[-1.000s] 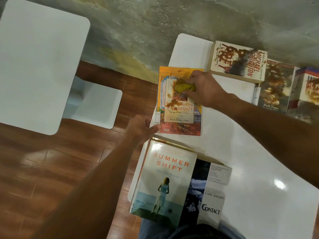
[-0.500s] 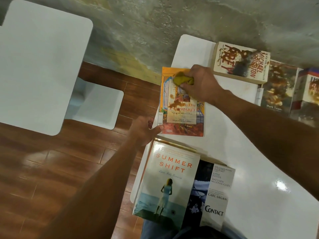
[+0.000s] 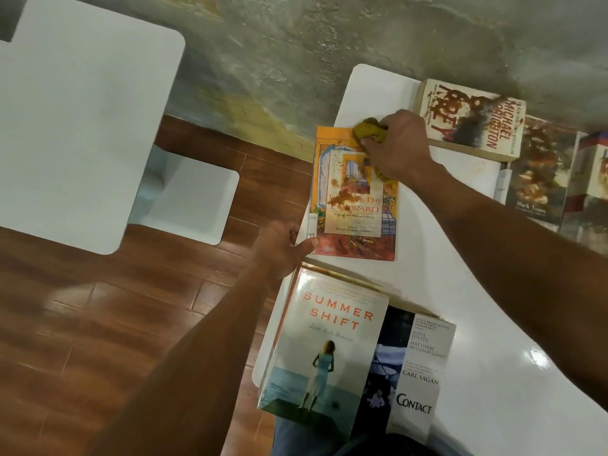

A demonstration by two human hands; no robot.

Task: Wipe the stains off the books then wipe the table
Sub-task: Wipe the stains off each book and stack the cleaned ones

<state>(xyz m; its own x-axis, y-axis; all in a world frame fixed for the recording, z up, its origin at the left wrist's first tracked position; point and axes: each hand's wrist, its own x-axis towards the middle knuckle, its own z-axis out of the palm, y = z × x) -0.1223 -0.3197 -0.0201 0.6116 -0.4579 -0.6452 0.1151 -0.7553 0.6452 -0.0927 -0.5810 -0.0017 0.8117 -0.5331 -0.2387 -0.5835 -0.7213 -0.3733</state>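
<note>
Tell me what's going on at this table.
A person is wiping stains off books on a white table. The right hand grips a yellow cloth at the top of the orange book, which has brown stains mid-cover. The left hand steadies that book's lower left corner. Summer Shift and Contact look clean; Prey and the Mark Twain book are stained.

Rough grey wall (image 3: 329, 34), brown plank floor (image 3: 65, 324), second white table (image 3: 75, 126) at left.
</note>
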